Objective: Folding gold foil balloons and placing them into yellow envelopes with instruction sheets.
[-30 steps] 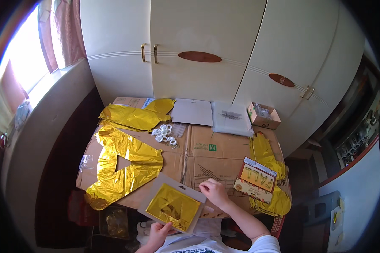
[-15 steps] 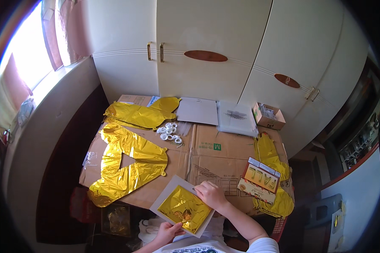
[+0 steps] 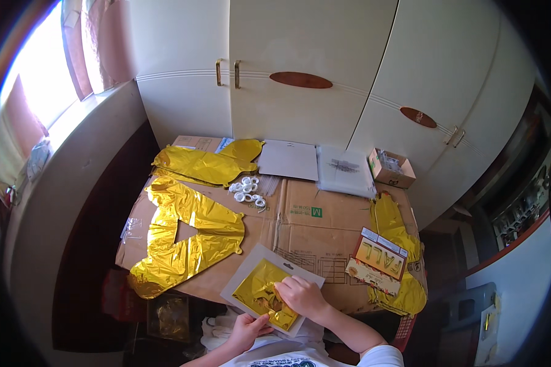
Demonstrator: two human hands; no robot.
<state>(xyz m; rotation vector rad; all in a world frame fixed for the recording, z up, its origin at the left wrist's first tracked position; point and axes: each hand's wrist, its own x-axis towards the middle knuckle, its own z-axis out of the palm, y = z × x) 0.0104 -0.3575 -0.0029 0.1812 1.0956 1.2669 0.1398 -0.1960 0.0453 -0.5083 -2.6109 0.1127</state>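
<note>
Tilted above the near edge of the table is a pale grey card with a small hang slot at its top edge. On it lies a folded gold foil balloon, shiny and creased. My left hand grips the card's lower left edge, thumb on the front. My right hand is closed with its fingers curled at the foil's right side; its fingertips are partly hidden. Whether a clear bag wraps the card, I cannot tell.
Flat gold foil letter balloons lie left, a stack behind them, more right. White ribbon rolls, a grey card, clear bags, a small box and a printed "fall"-coloured card packet rest on the cardboard-covered table.
My right hand has moved from the card's upper right edge down onto the foil, uncovering the hang slot. My left hand still holds the lower left edge.
</note>
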